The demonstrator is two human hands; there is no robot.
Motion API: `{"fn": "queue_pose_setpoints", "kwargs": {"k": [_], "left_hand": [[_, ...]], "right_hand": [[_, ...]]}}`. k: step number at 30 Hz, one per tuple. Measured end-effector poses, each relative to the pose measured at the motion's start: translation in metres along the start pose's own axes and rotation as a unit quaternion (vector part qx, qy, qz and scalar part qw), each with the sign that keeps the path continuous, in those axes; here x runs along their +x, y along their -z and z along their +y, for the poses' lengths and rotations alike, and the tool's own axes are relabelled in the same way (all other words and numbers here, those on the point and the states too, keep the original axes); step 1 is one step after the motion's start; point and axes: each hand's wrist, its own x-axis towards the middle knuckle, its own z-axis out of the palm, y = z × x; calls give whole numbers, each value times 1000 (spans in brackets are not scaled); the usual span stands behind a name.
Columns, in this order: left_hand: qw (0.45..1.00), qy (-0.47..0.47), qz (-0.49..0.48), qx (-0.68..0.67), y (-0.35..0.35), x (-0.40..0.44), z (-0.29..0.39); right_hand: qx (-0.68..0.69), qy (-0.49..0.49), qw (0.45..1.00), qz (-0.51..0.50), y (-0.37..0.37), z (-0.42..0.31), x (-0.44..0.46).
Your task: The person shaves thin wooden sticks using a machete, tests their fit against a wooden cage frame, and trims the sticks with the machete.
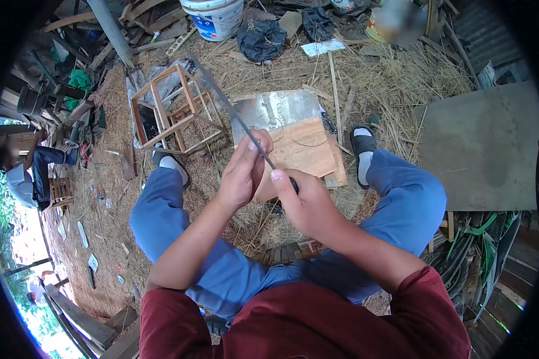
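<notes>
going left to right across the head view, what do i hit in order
seated person, green cloth, wooden frame, left hand, right hand, right sandal, large grey board; left out: the long thin tool, which overlaps both hands

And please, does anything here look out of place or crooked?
Yes, slightly. Beyond the right hand, the plywood board lies at an angle, partly over the metal sheet, so their edges do not line up. Loose straw is also strewn around, which looks untidy.
</notes>
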Motion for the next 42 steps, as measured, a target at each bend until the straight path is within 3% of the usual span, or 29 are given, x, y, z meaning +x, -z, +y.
{"fn": "queue_pose_setpoints", "kwargs": {"k": [6,9,16,18,19,21,22,24,25,27,28,30,31,33,39,42], "left_hand": [[1000,-10,10,-21,-2,0,-1],[998,8,65,15,-14,3,7],[999,-19,6,-39,-7,4,-5],[984,-74,162,-30,-17,8,-3],[984,-80,160,-26,-14,9,2],[929,-133,309,153,-2,14,20],[928,-139,308,155,-1,19,30],[808,-261,391,354,-1,29,55],[807,-266,389,355,-6,34,73],[729,-384,278,494,-18,44,109],[728,-386,278,494,-27,49,122],[640,-323,171,675,-47,62,140],[639,-326,172,676,-54,67,143],[551,-320,89,766,-66,78,146],[510,-273,-33,815,-66,93,120],[517,-287,-3,807,-85,94,143]], "right_hand": [[22,-24,998,-55,13,-11,6],[44,-30,997,-57,14,-3,7],[10,-45,997,-68,20,1,0],[-12,-43,997,-59,20,3,-4],[-33,-45,997,-51,19,3,-5],[-43,-47,997,-53,19,2,-9],[-55,-57,995,-54,20,2,-10],[-72,-32,996,-38,21,0,-11],[-89,-14,996,-24,21,0,-11],[-86,-2,996,-17,21,3,-12],[-85,7,996,-13,21,4,-13],[-72,3,997,-14,21,4,-13],[-59,-2,998,-14,21,3,-13],[-76,-9,997,-17,24,-3,-14],[-118,1,993,-2,22,0,-17],[-120,0,993,2,19,1,-16]]}}
